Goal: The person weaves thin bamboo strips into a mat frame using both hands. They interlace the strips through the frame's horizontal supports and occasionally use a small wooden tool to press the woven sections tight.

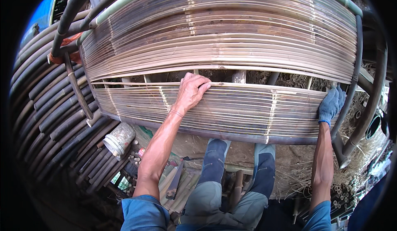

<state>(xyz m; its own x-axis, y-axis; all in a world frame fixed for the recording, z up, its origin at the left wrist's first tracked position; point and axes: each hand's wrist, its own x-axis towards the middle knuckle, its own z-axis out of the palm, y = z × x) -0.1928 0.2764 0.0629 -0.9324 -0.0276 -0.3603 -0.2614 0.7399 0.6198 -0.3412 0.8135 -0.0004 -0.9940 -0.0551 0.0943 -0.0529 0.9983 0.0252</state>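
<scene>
A low frame of dark bamboo poles bears a surface of long, thin bamboo slats (231,51), with an open gap running lengthwise between the far and near groups. My bare left hand (192,89) is closed over the bamboo slat (252,84) at the gap's near edge, fingertips curled toward the opening. At that slat's right end, beside the frame's dark side pole (359,45), my right hand (332,104) in a blue-grey knitted glove is closed on it. Its fingertips are partly hidden. Pale cross strips (271,111) run across the slats.
Stacked dark bamboo poles (53,107) fill the left side. A stained white bucket (119,139) stands near the frame's left front corner. Between my left arm and legs, a handsaw (175,179) lies on split bamboo. Dry straw (355,148) and cut tubes cover the right floor.
</scene>
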